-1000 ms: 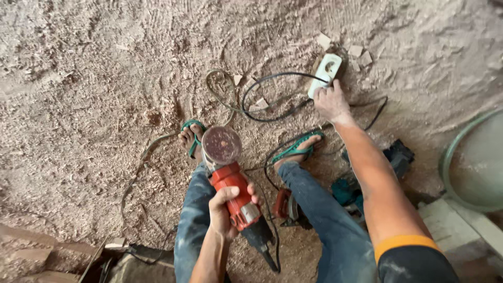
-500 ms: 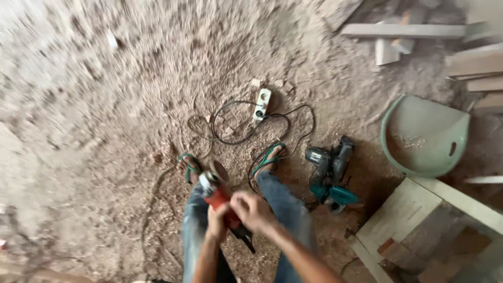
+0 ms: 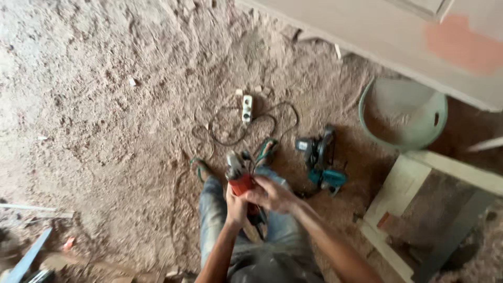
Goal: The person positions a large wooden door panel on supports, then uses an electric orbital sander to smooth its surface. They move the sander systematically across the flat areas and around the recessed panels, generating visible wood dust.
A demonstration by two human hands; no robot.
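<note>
A red and grey angle grinder (image 3: 240, 177) with a round disc is held in front of my legs, pointing away from me. My left hand (image 3: 236, 207) grips its body from below. My right hand (image 3: 271, 195) closes over the red housing from the right. A black cord runs from the grinder area to a white power strip (image 3: 247, 107) lying on the sawdust-covered floor ahead. My feet in green sandals (image 3: 266, 149) stand just behind the strip.
A teal circular saw (image 3: 319, 160) lies on the floor to the right of my feet. A pale green basin (image 3: 403, 112) sits further right, under a large wooden panel (image 3: 398, 36). A wooden stool frame (image 3: 419, 204) stands at right. Scraps lie at lower left.
My right hand left the power strip and came back onto the grinder. The view rose and pulled away from the floor, bringing the wooden panel into sight.
</note>
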